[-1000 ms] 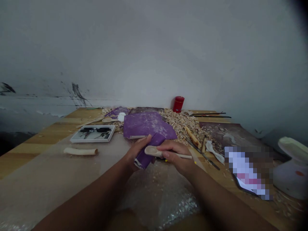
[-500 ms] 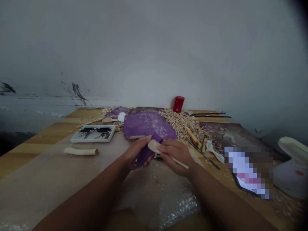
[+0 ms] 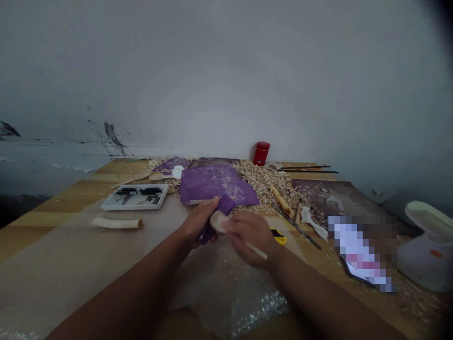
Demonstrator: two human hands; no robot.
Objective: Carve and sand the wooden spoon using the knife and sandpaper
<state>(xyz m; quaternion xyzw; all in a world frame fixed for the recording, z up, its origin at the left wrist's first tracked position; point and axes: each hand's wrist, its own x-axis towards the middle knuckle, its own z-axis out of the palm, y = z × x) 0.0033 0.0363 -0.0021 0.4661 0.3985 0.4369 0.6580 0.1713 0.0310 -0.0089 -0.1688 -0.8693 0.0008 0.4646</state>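
Observation:
My left hand (image 3: 197, 223) is closed around a folded strip of purple sandpaper (image 3: 227, 203), which slants up and to the right. In my right hand (image 3: 250, 239) is a pale wooden spoon (image 3: 218, 221). Its bowl rests against the face of the sandpaper, and its thin handle comes out beneath my palm. Part of the spoon's neck is hidden by my fingers. A larger purple sandpaper sheet (image 3: 212, 182), dusted white, lies just beyond both hands. Right of my right hand, a yellow-and-black utility knife (image 3: 279, 236) lies partly covered.
A white tray of black-handled tools (image 3: 134, 197) and a peeled wood piece (image 3: 117, 223) lie left. Wood shavings (image 3: 271, 182) surround a red can (image 3: 261, 153) at the back. A phone (image 3: 364, 255) and white spray bottle (image 3: 426, 250) are right. Plastic wrap (image 3: 63, 264) covers the front.
My right hand has moved the spoon left and slightly down along the sandpaper strip. More of the utility knife now shows beside it. My left hand keeps its grip.

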